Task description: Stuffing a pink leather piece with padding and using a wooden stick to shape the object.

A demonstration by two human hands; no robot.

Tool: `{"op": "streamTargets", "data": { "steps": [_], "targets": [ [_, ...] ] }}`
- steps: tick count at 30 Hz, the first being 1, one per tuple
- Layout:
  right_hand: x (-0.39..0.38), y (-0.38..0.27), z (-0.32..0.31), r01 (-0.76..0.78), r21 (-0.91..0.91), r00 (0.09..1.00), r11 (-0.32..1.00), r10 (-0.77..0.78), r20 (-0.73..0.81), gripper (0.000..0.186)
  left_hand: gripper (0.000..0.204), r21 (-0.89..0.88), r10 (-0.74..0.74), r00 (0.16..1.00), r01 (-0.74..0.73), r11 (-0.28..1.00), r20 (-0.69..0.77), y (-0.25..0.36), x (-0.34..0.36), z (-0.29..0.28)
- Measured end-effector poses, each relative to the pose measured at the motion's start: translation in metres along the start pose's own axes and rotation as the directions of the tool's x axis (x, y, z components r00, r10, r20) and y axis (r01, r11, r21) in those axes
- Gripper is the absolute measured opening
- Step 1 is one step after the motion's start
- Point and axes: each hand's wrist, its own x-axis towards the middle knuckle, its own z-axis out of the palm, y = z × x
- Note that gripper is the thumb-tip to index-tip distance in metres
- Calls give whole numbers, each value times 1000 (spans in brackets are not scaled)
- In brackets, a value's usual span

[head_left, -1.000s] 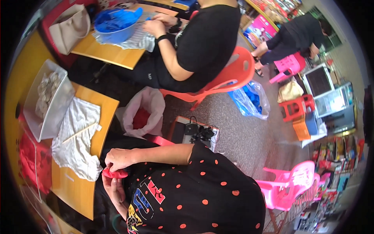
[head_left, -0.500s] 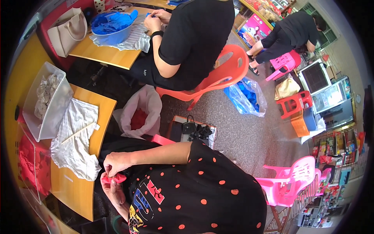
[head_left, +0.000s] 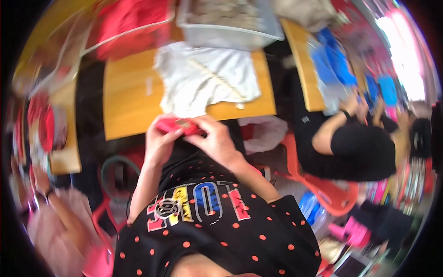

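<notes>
Both my hands meet just in front of my chest, at the near edge of a wooden table (head_left: 134,101). They hold a small red object (head_left: 177,125) between them. My left hand (head_left: 159,141) closes around its left end and my right hand (head_left: 216,143) pinches its right end. The frame is blurred, so I cannot tell what the red object is. A crumpled white cloth (head_left: 207,78) lies on the table right behind my hands.
A clear plastic tub (head_left: 230,25) and a red bag (head_left: 124,23) sit at the table's far side. A white plastic bag (head_left: 265,134) is right of my hands. Another person in black (head_left: 364,152) sits on an orange chair (head_left: 323,184) at a second table (head_left: 307,69).
The view has swung round, so the table now lies above my hands instead of to the left. My hands are still together on the red object.
</notes>
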Motion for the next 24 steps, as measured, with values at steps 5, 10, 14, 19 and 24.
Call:
{"op": "streamTargets", "data": {
  "steps": [5,10,14,19,24],
  "targets": [
    [37,-21,6,201,-134,979,970,-195,56,35,47,-144,121,993,-118,983,13,25,1,-12],
    [68,-35,20,328,-159,945,931,-323,54,38,50,-214,300,945,-322,922,-126,38,-6,-41],
    [100,19,58,427,-277,903,861,-392,173,28,36,-209,235,943,-285,936,-234,34,-16,-67],
    [102,32,79,378,-297,912,877,-299,279,15,21,-164,124,913,-201,966,-388,23,-28,-84],
    [101,40,75,377,-288,907,880,-289,305,15,18,-179,109,897,-202,963,-428,19,-24,-88]
  ]
}}
